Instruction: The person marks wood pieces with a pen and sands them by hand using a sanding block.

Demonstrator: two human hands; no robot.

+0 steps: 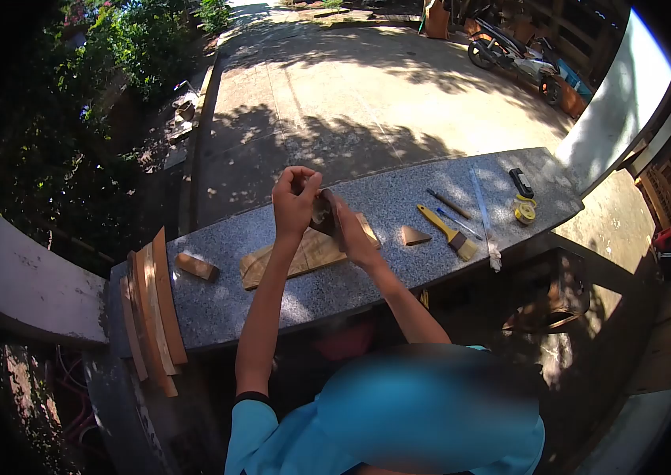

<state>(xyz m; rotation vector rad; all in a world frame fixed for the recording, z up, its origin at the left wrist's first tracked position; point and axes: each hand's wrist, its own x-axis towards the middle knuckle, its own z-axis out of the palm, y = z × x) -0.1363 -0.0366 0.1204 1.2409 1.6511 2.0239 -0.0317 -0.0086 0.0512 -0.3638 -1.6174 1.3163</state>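
Above the stone counter, both my hands are raised close together over a light wooden board [296, 261]. A dark brown, thin-looking piece [323, 214] is between them; its exact kind I cannot make out. My left hand [296, 202] has its fingers curled in a pinch near the top edge of that piece. Along its right side lies my right hand [356, 236], fingers long and pressed against it. Left of the board is a small wooden block [197, 267]. A small triangular wood piece [413, 235] sits to the right.
On the grey speckled counter [216, 317] lie a yellow-handled brush [442, 226], a pen [462, 222], a dark stick [448, 203], a metal ruler [481, 202] and a tape measure [524, 212]. Curved wooden strips [153, 301] rest at the left end. A motorbike [517, 59] stands beyond.
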